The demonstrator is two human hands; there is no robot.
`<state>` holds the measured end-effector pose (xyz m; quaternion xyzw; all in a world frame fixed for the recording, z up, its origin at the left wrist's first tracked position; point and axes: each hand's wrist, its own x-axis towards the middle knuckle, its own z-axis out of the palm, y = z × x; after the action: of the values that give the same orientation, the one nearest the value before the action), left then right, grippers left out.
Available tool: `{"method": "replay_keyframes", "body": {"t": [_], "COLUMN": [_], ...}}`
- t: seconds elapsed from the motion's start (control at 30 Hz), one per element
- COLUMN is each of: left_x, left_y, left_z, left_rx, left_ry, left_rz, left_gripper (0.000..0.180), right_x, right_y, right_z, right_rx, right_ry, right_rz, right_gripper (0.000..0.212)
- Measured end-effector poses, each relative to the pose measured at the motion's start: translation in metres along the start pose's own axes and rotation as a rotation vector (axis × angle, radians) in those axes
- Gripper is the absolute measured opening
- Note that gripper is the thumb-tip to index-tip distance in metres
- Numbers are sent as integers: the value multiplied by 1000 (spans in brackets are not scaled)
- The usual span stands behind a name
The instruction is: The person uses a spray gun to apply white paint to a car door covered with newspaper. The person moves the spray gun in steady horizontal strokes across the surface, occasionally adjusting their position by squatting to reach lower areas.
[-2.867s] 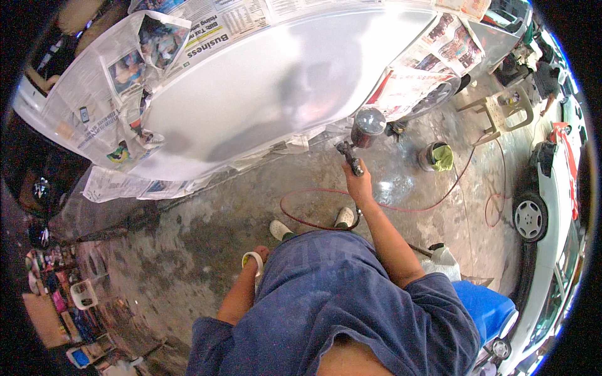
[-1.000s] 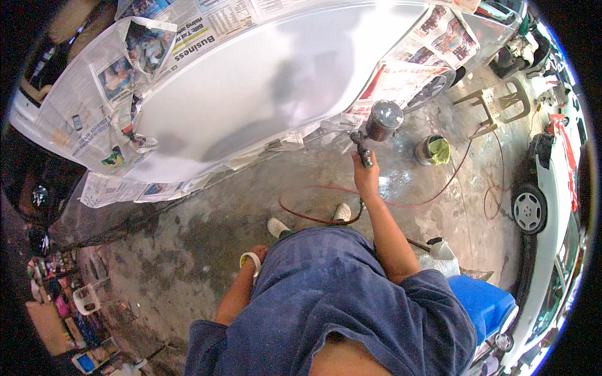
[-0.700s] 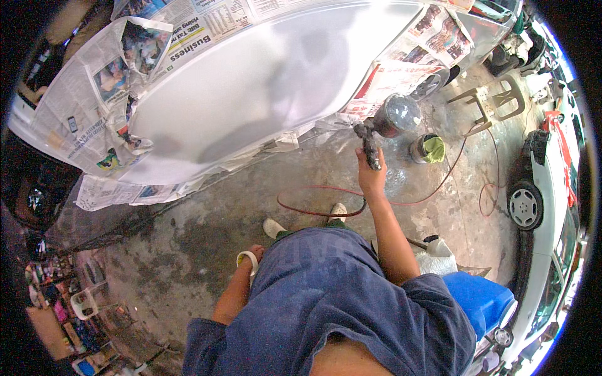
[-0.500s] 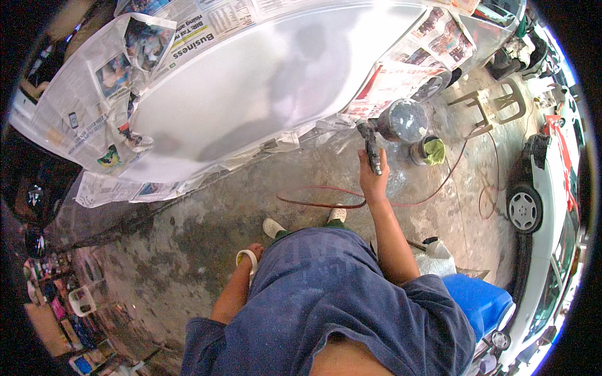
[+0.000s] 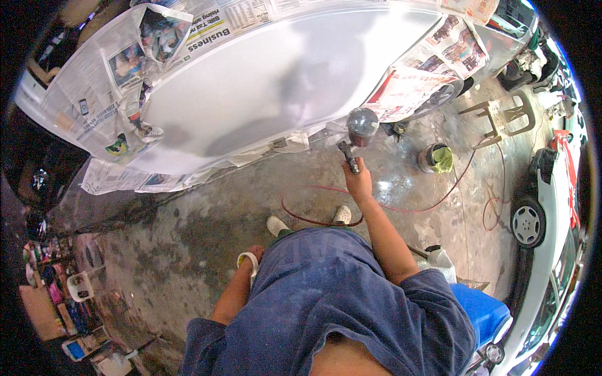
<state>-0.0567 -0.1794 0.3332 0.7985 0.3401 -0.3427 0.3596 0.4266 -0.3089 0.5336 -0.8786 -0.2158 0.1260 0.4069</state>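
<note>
A spray gun [image 5: 348,156] with a dark, paint-speckled cup [image 5: 362,127] is gripped in my right hand [image 5: 359,180]. My right arm reaches forward toward a white-painted car panel [image 5: 238,88] that curves across the far side. The gun stays apart from that panel, near its lower edge. Newspaper sheets [image 5: 103,88] cover the areas around the panel. Close to my belly hangs my left hand [image 5: 257,251], its fingers mostly hidden. Around the left wrist sits a white roll of tape [image 5: 248,263].
A red hose [image 5: 433,208] loops over the concrete floor [image 5: 188,250]. To the right stand a small pot with a green cloth [image 5: 436,159], a beige plastic chair [image 5: 501,119], a blue container [image 5: 480,310] and a white car [image 5: 545,250]. Clutter lies at the far left [image 5: 63,301].
My right hand has moved left and slightly nearer with the spray gun, and its cup has swung left too. The view has shifted a little. My left hand stays by my belly.
</note>
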Motion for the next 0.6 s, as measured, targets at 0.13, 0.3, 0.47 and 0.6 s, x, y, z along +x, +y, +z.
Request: {"method": "replay_keyframes", "body": {"t": [0.13,0.3,0.47,0.6], "left_x": [-15,-34,-8,2], "left_y": [8,26,17,14], "left_z": [-6,-17,-9,-4], "left_rx": [-182,-236,-64,-192], "left_ry": [42,44,-7,-7], "left_rz": [-93,-39,54,-65], "left_gripper": [35,35,38,38], "right_x": [-6,-12,0,13], "right_y": [-10,-23,-6,13], "right_z": [13,9,-2,-13], "right_rx": [19,59,43,13], "right_ry": [-77,-79,16,82], "right_rz": [-57,-95,19,100], "right_gripper": [39,38,37,37]}}
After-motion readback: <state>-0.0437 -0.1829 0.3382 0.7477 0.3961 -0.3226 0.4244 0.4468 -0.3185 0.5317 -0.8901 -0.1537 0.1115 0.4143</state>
